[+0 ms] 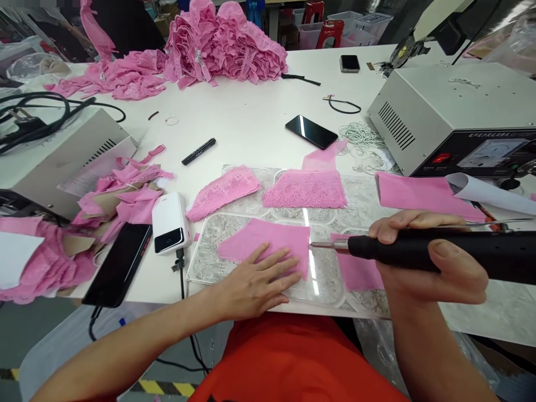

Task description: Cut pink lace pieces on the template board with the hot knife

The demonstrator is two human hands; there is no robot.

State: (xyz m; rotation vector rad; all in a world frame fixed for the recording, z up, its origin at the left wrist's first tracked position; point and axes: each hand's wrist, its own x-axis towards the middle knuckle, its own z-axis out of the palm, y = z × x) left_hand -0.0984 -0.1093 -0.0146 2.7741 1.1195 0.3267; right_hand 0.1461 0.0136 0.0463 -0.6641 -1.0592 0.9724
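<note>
My left hand (259,282) lies flat with fingers spread on a pink fabric piece (263,234), pressing it to a clear template board (209,268). The fingers of my right hand (427,259) wrap round a thick black handheld tool (402,248) with a slim metal tip. That tip points left and sits at the right edge of the fabric under my left hand; whether it touches cannot be made out. Beyond lie two pink lace pieces, a curved one (228,190) and a wider one (307,188). Another pink piece (360,272) lies partly beneath the tool.
A grey control box (456,106) with a meter stands at right, another grey box (62,151) at left. Pink garments (226,42) are heaped at the back. A white power bank (170,220), a black phone (119,265), another phone (312,132) and a marker (199,151) lie around.
</note>
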